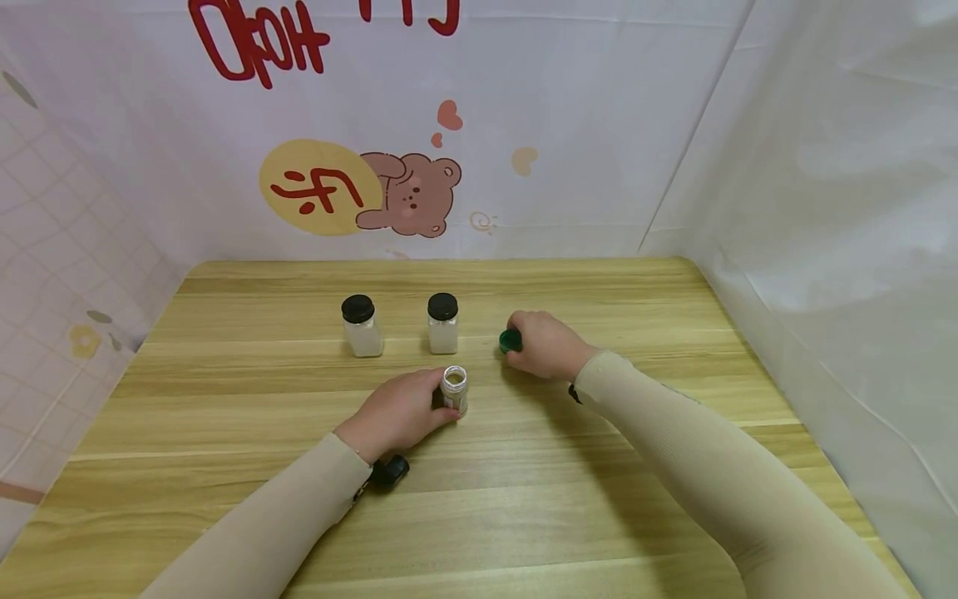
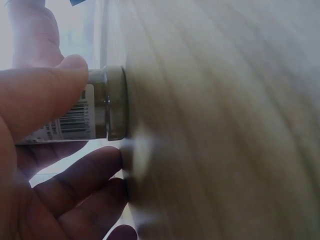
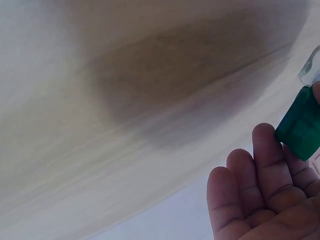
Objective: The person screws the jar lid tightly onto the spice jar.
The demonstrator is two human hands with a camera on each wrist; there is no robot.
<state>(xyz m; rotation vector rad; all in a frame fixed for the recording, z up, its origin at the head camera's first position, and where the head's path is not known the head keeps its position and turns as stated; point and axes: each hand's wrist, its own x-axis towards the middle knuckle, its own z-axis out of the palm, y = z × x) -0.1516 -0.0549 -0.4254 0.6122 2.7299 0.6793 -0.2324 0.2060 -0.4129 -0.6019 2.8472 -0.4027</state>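
My left hand (image 1: 400,413) grips a small clear spice jar (image 1: 455,398) whose mouth is uncovered, standing upright on the wooden table. The left wrist view shows the thumb across the jar's barcode label (image 2: 75,120), with the jar's base at the tabletop. To the right, my right hand (image 1: 550,345) pinches a green cap (image 1: 511,341) with its hollow side facing the jar. In the right wrist view the green cap (image 3: 301,125) sits at the fingertips, the other fingers extended below it.
Two jars with black lids stand behind my hands, one at left (image 1: 364,333) and one near the middle (image 1: 443,329). A white curtain (image 1: 584,100) with a printed bear hangs behind the wooden table (image 1: 479,532) and along its sides.
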